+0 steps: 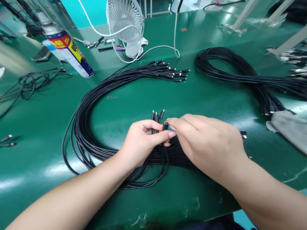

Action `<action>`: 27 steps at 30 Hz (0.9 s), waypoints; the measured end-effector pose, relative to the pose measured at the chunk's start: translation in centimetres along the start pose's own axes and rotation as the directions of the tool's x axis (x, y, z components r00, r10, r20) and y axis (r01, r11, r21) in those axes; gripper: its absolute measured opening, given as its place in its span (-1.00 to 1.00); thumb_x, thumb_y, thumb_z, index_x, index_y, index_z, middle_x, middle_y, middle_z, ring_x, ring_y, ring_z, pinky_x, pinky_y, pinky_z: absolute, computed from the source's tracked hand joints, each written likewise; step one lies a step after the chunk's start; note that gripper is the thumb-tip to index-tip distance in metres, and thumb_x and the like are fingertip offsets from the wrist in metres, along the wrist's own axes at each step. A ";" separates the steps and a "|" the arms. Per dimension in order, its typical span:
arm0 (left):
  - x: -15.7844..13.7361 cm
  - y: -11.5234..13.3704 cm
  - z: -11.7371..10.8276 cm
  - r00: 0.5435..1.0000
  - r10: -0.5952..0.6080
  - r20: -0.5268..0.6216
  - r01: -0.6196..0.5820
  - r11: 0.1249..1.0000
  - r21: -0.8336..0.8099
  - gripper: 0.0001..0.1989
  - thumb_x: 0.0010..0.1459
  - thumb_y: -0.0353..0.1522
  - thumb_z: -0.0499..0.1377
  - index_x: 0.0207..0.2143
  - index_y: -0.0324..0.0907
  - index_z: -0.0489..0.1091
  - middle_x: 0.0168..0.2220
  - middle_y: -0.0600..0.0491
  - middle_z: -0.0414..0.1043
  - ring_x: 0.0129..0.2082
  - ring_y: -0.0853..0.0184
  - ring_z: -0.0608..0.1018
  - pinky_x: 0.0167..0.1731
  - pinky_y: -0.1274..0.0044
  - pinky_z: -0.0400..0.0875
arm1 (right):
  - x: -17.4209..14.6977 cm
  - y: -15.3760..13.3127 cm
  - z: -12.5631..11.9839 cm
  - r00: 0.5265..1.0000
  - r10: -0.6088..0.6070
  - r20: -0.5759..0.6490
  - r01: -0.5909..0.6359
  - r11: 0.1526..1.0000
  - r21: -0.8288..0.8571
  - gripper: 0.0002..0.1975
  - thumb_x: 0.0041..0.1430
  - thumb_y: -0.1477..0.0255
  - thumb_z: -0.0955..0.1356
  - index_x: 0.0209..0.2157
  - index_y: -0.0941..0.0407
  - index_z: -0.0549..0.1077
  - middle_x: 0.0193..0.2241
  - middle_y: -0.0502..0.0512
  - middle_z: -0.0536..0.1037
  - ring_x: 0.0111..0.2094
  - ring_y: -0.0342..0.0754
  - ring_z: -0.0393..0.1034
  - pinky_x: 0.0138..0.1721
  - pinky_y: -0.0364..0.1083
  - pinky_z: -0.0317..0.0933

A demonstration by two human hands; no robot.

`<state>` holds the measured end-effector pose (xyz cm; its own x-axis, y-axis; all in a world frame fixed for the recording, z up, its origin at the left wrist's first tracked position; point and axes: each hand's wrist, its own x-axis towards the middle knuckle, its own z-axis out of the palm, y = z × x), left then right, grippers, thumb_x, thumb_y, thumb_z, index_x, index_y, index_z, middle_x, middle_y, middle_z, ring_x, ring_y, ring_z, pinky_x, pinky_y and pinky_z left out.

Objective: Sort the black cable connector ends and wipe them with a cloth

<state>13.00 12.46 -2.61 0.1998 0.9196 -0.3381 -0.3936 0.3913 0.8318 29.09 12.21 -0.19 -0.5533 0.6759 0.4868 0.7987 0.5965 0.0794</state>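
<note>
Several black USB cables (156,117) are gripped near their plugs by my left hand (144,137), the metal tips pointing up and away from me. One cable plug (165,126) stands apart between the left thumb and fingers. My right hand (208,143) pinches at the tip of that plug with thumb and forefinger; whether something small sits between those fingertips is hidden. Under and behind both hands, a large bundle of black cables (82,108) curves in a C shape on the green table (134,105), its far plug ends (175,74) fanned out.
A second coiled cable bundle (225,54) lies at the right, beside a grey cloth (290,127). At the back left stand a spray can (69,51) and a white fan (124,19) with a white cord. Loose cables (31,83) lie at the left.
</note>
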 end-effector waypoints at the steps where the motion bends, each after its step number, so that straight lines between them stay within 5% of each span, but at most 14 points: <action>1: 0.0 0.0 0.0 1.000 -0.001 0.000 0.001 1.000 -0.001 -0.78 -0.29 -0.55 0.46 -0.57 -0.26 0.48 -0.58 0.10 0.55 -0.62 0.45 0.55 -0.50 0.64 0.46 | 0.0 0.0 0.0 1.000 -0.001 -0.002 0.001 1.000 -0.002 -0.77 0.21 0.57 0.29 -0.22 0.19 0.59 -0.40 0.07 0.61 -0.49 -0.05 0.46 -0.50 -0.06 0.05; 27: 0.1 -0.1 0.1 0.999 0.015 -0.046 -0.011 0.996 0.089 -0.75 -0.29 -0.49 0.47 -0.58 -0.29 0.45 -0.62 0.11 0.51 -0.64 0.47 0.53 -0.53 0.66 0.42 | -0.2 0.0 -0.4 0.999 0.021 0.047 -0.021 1.000 -0.003 -0.72 0.23 0.58 0.27 -0.17 0.14 0.61 -0.40 0.04 0.62 -0.45 -0.03 0.48 -0.48 -0.05 0.11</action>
<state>13.12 12.55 -2.66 0.1524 0.9261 -0.3451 -0.3143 0.3764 0.8715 29.34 11.93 0.05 -0.5468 0.7079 0.4470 0.8109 0.5808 0.0721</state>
